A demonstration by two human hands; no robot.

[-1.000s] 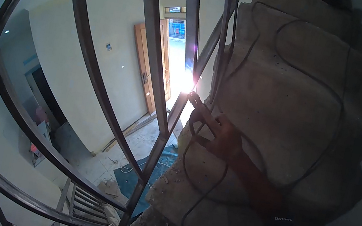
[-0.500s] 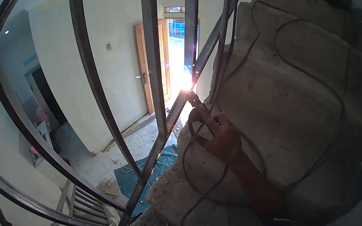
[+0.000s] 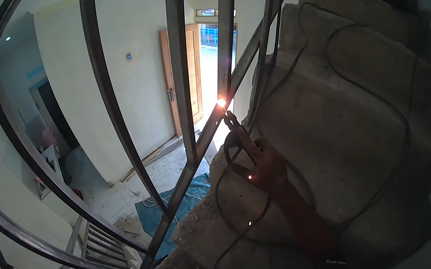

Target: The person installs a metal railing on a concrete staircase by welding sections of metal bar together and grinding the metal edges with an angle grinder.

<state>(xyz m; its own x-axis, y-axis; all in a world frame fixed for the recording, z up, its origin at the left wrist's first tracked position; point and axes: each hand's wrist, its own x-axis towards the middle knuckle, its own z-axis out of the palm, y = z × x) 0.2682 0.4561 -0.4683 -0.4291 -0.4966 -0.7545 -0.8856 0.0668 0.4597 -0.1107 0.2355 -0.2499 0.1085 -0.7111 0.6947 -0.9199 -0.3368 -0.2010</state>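
My right hand [image 3: 267,167] is closed around a welding electrode holder [image 3: 233,121], its index finger stretched along the tool. The holder's tip points up and left at the dark metal railing [image 3: 184,178]. A bright glow [image 3: 222,102] sits right where an upright bar [image 3: 223,32] meets the sloping bottom rail, just beyond the tip. Small sparks show near my thumb and lower down over the stair. A dark cable [image 3: 240,237] runs from below my hand in a loop across the steps. My left hand is out of view.
Rough concrete stairs [image 3: 339,121] climb on the right, with more cable [image 3: 370,92] lying over them. Through the railing, a floor far below shows a teal sheet [image 3: 194,188] and an open wooden door [image 3: 175,84]. A lower railing [image 3: 106,248] stands at bottom left.
The large white-blue flare at the joint has shrunk to a small orange-white glow. The holder's tip sits slightly lower, away from the joint, and sparks now show near my hand.
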